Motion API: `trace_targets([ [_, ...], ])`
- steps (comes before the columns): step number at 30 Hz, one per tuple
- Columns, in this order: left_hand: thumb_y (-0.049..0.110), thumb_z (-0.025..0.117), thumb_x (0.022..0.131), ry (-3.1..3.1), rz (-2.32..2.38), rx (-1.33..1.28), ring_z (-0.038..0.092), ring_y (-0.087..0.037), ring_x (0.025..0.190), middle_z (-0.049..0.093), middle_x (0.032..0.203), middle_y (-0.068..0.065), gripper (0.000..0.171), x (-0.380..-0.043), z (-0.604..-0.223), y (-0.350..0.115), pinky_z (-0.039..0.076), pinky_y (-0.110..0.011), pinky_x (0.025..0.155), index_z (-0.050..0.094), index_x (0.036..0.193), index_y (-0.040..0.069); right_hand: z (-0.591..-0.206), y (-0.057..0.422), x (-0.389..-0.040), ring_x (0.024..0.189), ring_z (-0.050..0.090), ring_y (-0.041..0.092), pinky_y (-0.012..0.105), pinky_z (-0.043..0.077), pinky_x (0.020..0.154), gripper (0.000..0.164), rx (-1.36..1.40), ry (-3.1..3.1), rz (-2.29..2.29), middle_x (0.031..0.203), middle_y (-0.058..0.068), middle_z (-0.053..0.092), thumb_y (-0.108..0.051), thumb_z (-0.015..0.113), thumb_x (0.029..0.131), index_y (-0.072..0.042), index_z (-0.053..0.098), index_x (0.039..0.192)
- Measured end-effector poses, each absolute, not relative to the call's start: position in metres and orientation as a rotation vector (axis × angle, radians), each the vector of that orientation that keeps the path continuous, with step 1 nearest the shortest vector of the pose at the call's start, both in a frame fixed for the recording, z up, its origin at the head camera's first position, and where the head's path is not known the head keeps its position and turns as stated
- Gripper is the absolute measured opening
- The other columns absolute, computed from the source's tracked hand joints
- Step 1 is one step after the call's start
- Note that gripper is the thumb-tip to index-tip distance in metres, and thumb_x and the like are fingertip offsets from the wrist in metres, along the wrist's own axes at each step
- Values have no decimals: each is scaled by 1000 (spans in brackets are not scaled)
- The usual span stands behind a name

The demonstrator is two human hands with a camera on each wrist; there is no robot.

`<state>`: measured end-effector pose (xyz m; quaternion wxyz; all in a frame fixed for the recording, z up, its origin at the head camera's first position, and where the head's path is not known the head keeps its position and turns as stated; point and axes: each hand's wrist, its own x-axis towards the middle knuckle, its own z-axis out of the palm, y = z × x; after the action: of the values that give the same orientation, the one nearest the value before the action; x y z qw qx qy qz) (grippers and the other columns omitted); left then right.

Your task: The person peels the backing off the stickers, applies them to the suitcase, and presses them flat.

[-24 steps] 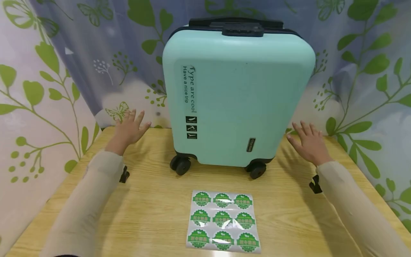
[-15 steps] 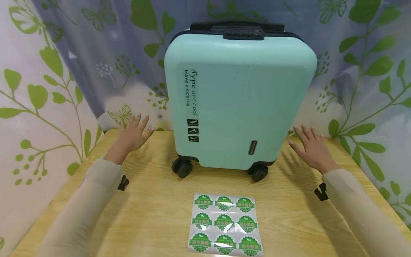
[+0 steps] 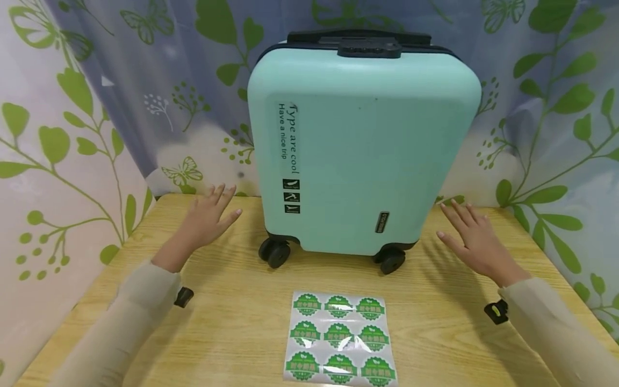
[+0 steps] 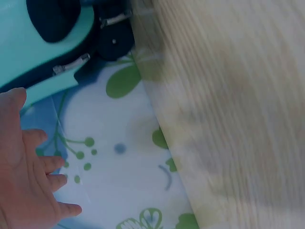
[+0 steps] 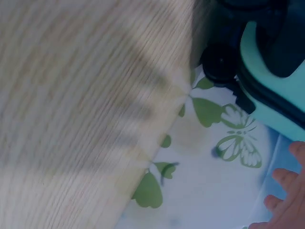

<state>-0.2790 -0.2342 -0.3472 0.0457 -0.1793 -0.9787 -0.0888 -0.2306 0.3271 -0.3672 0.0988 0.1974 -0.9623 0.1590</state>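
Note:
A mint-green suitcase [image 3: 358, 150] stands upright on black wheels at the back middle of the wooden table. To its left, my left hand [image 3: 205, 217] hovers with fingers spread, apart from the case and holding nothing. On the opposite side my right hand [image 3: 476, 242] is likewise spread over the table, with its shadow below. The left wrist view has the left hand [image 4: 28, 171] below the suitcase's edge [image 4: 52, 90]. Part of the right hand [image 5: 286, 195] shows at the edge of the right wrist view, near the suitcase [image 5: 271, 114]. A sheet of round green stickers [image 3: 340, 338] lies in front of the case.
The wooden table [image 3: 227, 333] reaches back to a curtain [image 3: 193, 70] printed with green leaves and butterflies, which hangs behind and at both sides. A black combination lock [image 3: 369, 47] and a carry handle [image 3: 358, 36] sit atop the suitcase.
Both hands have drawn back slightly toward the person, the left also shifting right and the right shifting outward. Suitcase and sticker sheet stay where they were; the head view tilts a little.

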Motion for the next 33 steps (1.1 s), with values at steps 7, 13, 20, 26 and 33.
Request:
trace_targets([
  [7,49,33,100,-2926,-466,-647,7,-43,141,8,156,-21,69,-261,-357,-227,12,-66,106,12,152,8,-367,318,-213,141,-1,45,70,0,104,68,665,-2780,563,155,22,9,-31,49,98,-15,10,153],
  [13,44,41,100,-2864,-692,-709,9,-38,142,13,156,-18,68,-240,-363,-221,14,-59,109,15,151,8,-366,307,-196,141,5,43,67,4,106,70,753,-2704,619,156,18,12,-26,56,95,-10,17,151],
  [20,35,56,95,-2724,-866,-710,27,-37,137,29,151,-17,69,-220,-369,-209,25,-55,108,25,149,6,-362,293,-175,141,13,40,63,13,108,75,785,-2630,633,153,18,23,-21,65,89,-12,23,150],
  [26,25,64,91,-2627,-980,-708,38,-36,132,36,148,-16,67,-203,-369,-198,35,-54,102,32,146,6,-358,282,-158,139,19,37,62,19,105,78,831,-2570,651,153,13,25,-19,70,85,-12,27,149],
  [33,15,71,85,-2532,-1078,-755,43,-31,129,42,144,-16,65,-183,-374,-182,44,-47,96,40,141,1,-356,264,-144,140,20,23,54,26,103,79,925,-2542,668,152,11,27,-18,73,82,-10,30,148],
])
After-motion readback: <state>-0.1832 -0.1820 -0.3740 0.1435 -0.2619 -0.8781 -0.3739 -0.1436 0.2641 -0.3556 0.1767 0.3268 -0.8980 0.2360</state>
